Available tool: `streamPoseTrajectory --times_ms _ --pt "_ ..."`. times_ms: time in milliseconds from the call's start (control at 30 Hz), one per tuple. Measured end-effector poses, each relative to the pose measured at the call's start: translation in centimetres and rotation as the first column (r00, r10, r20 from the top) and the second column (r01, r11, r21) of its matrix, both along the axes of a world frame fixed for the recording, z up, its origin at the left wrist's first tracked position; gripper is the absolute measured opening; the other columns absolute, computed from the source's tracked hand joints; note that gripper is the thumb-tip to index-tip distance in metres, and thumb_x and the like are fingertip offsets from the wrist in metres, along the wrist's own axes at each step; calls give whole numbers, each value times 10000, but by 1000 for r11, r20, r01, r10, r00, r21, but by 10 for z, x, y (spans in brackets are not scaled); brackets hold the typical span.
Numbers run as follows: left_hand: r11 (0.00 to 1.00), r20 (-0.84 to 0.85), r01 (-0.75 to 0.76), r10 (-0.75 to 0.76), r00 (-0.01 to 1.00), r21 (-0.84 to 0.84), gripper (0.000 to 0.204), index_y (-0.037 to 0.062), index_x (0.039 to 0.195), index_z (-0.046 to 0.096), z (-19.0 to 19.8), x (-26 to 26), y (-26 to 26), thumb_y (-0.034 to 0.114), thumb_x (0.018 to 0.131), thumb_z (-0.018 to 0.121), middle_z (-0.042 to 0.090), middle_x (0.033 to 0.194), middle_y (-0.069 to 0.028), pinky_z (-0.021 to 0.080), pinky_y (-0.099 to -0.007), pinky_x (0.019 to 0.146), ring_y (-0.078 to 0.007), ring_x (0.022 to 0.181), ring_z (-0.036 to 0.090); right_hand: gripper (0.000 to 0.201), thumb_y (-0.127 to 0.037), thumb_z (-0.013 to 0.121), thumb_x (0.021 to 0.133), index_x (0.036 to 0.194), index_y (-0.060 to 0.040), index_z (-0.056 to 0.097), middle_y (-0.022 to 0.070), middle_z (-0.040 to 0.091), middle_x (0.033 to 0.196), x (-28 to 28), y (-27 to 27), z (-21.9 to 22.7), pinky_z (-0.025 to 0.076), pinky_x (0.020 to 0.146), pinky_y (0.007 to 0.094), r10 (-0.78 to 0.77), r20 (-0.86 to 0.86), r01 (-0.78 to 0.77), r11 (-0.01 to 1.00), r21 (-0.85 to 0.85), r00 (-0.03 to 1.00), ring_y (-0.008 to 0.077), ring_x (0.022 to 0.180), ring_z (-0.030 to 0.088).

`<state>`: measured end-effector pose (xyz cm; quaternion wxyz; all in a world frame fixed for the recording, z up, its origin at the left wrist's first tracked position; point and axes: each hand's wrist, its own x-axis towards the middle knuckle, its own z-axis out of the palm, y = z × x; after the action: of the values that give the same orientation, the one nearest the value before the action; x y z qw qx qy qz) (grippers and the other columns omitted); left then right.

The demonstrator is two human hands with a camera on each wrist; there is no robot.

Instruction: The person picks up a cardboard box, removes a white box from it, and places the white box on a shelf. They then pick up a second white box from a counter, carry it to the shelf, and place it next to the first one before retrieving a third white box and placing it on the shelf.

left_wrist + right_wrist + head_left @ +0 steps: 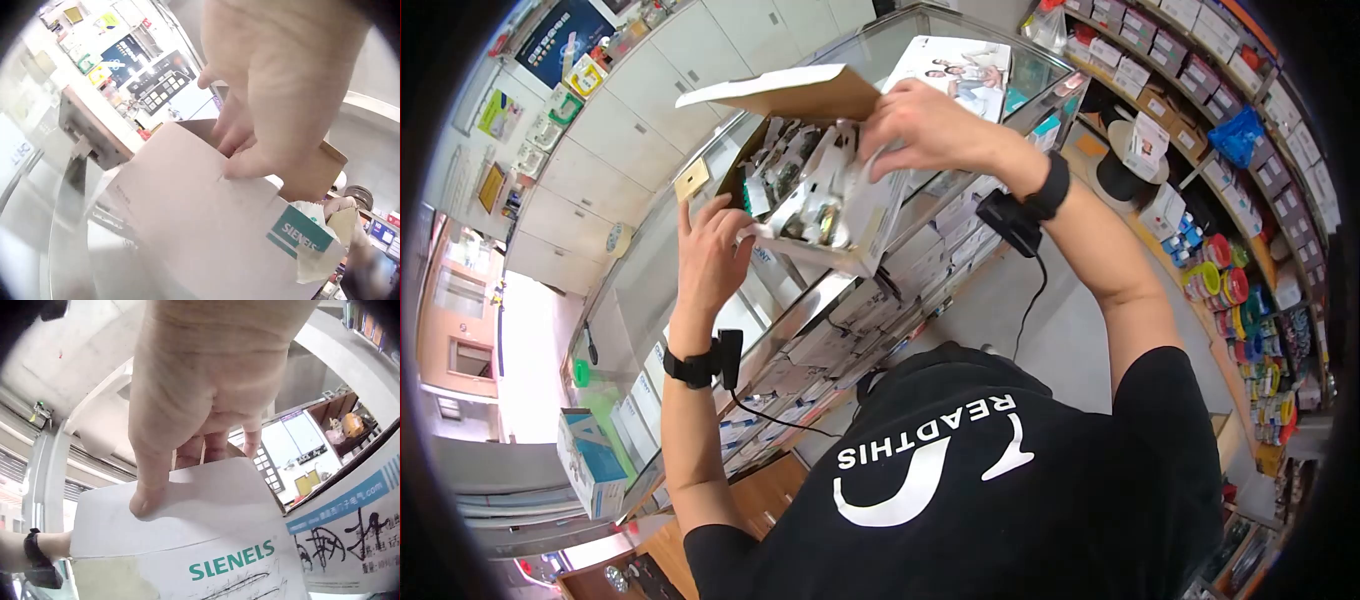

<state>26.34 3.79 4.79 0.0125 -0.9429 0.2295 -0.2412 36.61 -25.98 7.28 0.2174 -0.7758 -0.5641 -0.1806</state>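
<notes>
An opened white box (pixel 886 218) with its lid (pixel 800 92) folded up stands tilted on the glass counter, small parts in clear bags (pixel 792 172) inside. My left hand (pixel 715 250) holds its near left edge; in the left wrist view, the thumb of that hand (pixel 281 81) lies on the box's white outer wall (pixel 181 206) and the fingers reach over the rim. On the right side, my right hand (pixel 930 125) grips the edge. The right wrist view shows this hand (pixel 206 381) with its thumb outside the lettered wall (pixel 181 534) and fingers behind it.
A white box with a printed photo (pixel 965 70) lies behind on the glass counter (pixel 635 290). A small beige square plate (pixel 692 179) is left of the opened box, and a blue and white box (pixel 595 460) stands at lower left. Stocked shelves (pixel 1200 80) line the right.
</notes>
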Motion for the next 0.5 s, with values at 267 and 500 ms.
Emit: streamPoseTrajectory --times_ms 267,500 --pt "819 -145 -237 189 971 -522 389 31 1075 528 -21 -25 -37 146 722 646 586 1008 -128 424 -353 841 -283 980 545 187 -354 647 735 807 -187 692 -5 656 804 13 14 -4 403 745 320 62 -80 -66 997 -43 995 191 756 597" --pt "781 -288 -458 363 886 -424 317 35 943 562 -4 -21 -52 225 718 679 620 889 -110 428 -354 809 -263 906 573 201 -313 648 738 857 -159 699 48 667 815 30 21 -7 480 714 316 77 -180 -79 997 -5 981 228 763 626"
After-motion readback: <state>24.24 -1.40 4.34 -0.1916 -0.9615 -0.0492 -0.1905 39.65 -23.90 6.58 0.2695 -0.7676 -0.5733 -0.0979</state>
